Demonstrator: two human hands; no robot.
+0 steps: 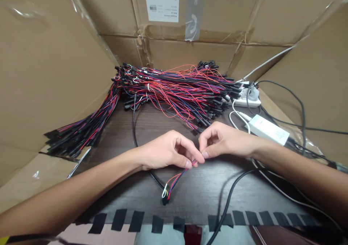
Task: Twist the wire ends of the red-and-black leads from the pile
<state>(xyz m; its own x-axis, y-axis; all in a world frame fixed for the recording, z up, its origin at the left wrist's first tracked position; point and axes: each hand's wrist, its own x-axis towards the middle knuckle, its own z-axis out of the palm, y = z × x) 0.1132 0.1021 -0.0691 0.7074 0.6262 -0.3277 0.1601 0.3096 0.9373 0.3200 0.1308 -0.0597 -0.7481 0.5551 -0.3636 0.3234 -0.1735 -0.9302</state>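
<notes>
Near the middle of the dark table, my left hand point(178, 151) pinches a thin wire harness point(178, 176) of red, blue and black strands between thumb and fingers. The harness hangs down toward me and ends in a small black connector point(165, 200), with a white loop beside it. My right hand point(217, 143) is closed in a pinch right at the left fingertips. What lies between its thumb and finger is hidden. Behind both hands lies a large pile of similar wire harnesses point(174, 89), red, black and blue.
Another harness bundle point(89, 121) drapes at the left. A white power adapter point(269, 129) and a power strip point(247, 100) stand at the right, among cables. Black tape pieces point(136, 221) line the table's front edge. Cardboard walls point(217, 16) enclose the back and sides.
</notes>
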